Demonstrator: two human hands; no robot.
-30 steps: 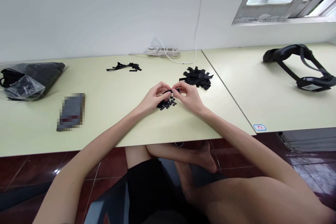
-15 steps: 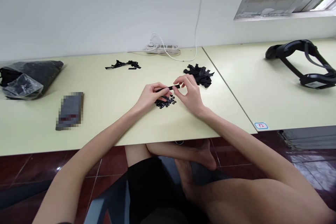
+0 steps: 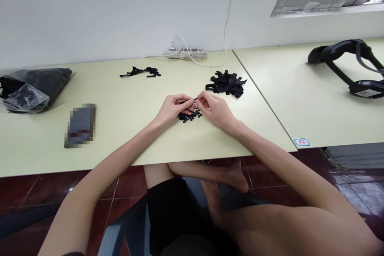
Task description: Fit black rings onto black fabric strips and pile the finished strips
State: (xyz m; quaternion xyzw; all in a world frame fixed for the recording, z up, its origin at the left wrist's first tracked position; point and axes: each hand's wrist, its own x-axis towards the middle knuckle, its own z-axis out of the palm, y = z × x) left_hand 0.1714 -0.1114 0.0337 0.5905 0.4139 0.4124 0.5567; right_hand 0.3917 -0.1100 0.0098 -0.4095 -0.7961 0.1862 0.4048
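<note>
Between my two hands is a short black fabric strip (image 3: pixel 195 99), mostly covered by the fingertips. My left hand (image 3: pixel 177 109) pinches one end between thumb and forefinger. My right hand (image 3: pixel 213 106) is closed on the other end, its fingertips almost meeting the left ones. Just under the hands lies a small pile of dark rings (image 3: pixel 189 117) on the pale table, partly hidden by my left fingers. Behind my right hand sits a heap of black fabric strips (image 3: pixel 228 83).
A smaller scatter of black pieces (image 3: pixel 151 72) lies farther back. A power strip (image 3: pixel 187 53) with a white cable rests by the wall. To the left are a plastic bag (image 3: pixel 36 90) and a blurred grey item (image 3: pixel 80 126); a black headset (image 3: pixel 345 66) stands at right.
My right fingers have closed in on the strip's end and moved nearer my left fingertips. Less of the strip shows now. The view has shifted slightly.
</note>
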